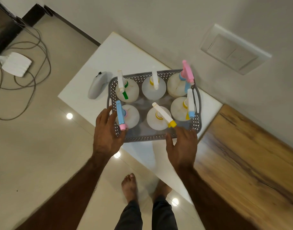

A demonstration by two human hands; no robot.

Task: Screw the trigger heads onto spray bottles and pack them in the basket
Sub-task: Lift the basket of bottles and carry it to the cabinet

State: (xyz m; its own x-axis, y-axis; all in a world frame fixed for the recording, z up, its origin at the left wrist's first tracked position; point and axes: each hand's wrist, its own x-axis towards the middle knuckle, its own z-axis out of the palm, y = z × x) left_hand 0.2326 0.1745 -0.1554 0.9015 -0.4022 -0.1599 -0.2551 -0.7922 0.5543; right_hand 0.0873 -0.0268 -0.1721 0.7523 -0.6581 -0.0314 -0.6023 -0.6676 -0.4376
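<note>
A grey perforated basket [143, 138] stands on the white table [119, 52] and holds several translucent spray bottles, each with a trigger head on. The near-left bottle [131, 116] has a blue and pink head, the near-middle bottle [155, 122] a white and yellow head, and the far-right bottle [175, 86] a pink head. My left hand [107, 131] is at the basket's near-left corner, fingers spread, touching the rim beside the blue head. At the near-right edge my right hand [182, 145] hovers with fingers apart, holding nothing.
A grey handheld device [96, 85] lies on the table left of the basket. A wooden surface [252, 156] adjoins the table on the right. A white power strip [16, 63] with cables lies on the floor at left. My bare feet [129, 186] stand below the table edge.
</note>
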